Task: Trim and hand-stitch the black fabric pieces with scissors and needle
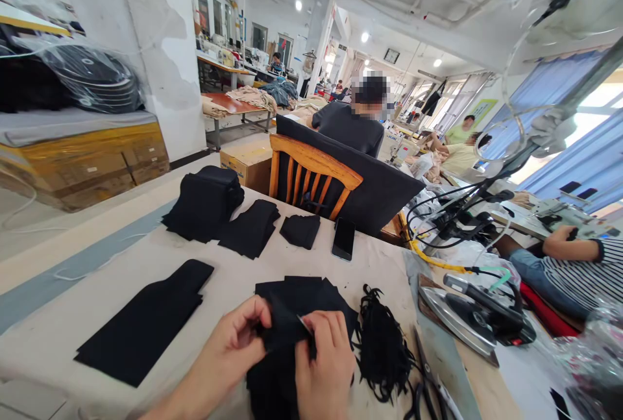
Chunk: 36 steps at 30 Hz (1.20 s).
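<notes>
Black fabric pieces [277, 378] lie in a loose pile at the front middle of the table. Above that pile my left hand [238, 335] pinches the left edge of a black piece [285, 322] between thumb and fingers. My right hand [326, 355] has its fingers closed at the right end of the same piece, with a small pale edge showing at the fingertips. To the right of my hands lies a heap of narrow black strips [382, 342]. A flat stack of black pieces [146, 319] rests to the left.
Taller black stacks [204, 202] and a phone [343, 239] are along the far side. Scissors [426, 374] and an iron [467, 316] lie at the right, with cables behind. Beyond the table are a wooden chair [316, 163] and a seated person [355, 124].
</notes>
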Each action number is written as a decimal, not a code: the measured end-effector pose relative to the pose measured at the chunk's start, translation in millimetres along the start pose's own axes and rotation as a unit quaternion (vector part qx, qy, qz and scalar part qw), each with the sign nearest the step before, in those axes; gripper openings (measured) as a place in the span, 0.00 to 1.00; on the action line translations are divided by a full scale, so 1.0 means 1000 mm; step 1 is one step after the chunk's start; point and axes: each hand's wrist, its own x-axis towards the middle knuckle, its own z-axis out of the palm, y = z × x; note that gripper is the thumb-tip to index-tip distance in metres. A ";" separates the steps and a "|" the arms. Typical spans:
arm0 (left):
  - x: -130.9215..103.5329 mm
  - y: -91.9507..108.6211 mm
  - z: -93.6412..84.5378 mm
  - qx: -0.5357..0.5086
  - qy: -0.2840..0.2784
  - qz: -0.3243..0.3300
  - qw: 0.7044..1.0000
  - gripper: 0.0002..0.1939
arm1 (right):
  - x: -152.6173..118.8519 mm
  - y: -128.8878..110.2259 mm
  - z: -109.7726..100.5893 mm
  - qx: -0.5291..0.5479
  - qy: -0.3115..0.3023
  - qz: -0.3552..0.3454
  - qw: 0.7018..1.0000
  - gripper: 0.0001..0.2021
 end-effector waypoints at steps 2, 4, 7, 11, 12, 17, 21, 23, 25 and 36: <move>-0.001 -0.003 0.003 0.061 -0.004 0.012 0.998 0.07 | -0.001 -0.004 0.003 0.003 0.002 0.022 1.000 0.11; -0.001 -0.006 0.006 0.101 0.015 0.018 0.995 0.10 | -0.003 -0.011 0.008 0.035 0.020 0.013 0.999 0.11; 0.004 -0.010 0.007 0.108 0.058 0.026 0.992 0.12 | -0.010 -0.022 0.015 0.088 0.032 -0.007 0.996 0.11; 0.011 -0.010 0.008 0.110 0.081 0.066 0.988 0.05 | -0.016 -0.028 0.024 0.097 0.049 0.000 0.994 0.10; 0.011 -0.009 0.009 0.104 0.090 0.076 0.988 0.05 | -0.016 -0.027 0.025 0.089 0.050 0.009 0.995 0.10; 0.002 -0.002 0.019 0.064 0.117 0.078 0.988 0.07 | -0.011 -0.020 0.022 0.038 0.005 0.050 0.998 0.17; 0.002 0.004 0.016 0.050 0.103 0.053 0.992 0.07 | -0.008 -0.016 0.017 0.073 0.008 0.040 0.997 0.16; 0.005 0.006 0.009 0.052 0.096 0.034 0.993 0.09 | -0.006 -0.013 0.015 0.113 0.006 0.070 0.991 0.13; 0.006 0.004 0.002 0.064 0.082 0.019 0.994 0.08 | -0.005 -0.010 0.014 0.152 -0.003 0.122 0.981 0.09; -0.004 -0.001 0.006 -0.146 0.083 -0.084 0.982 0.07 | -0.005 -0.008 0.023 0.200 -0.023 0.171 0.965 0.07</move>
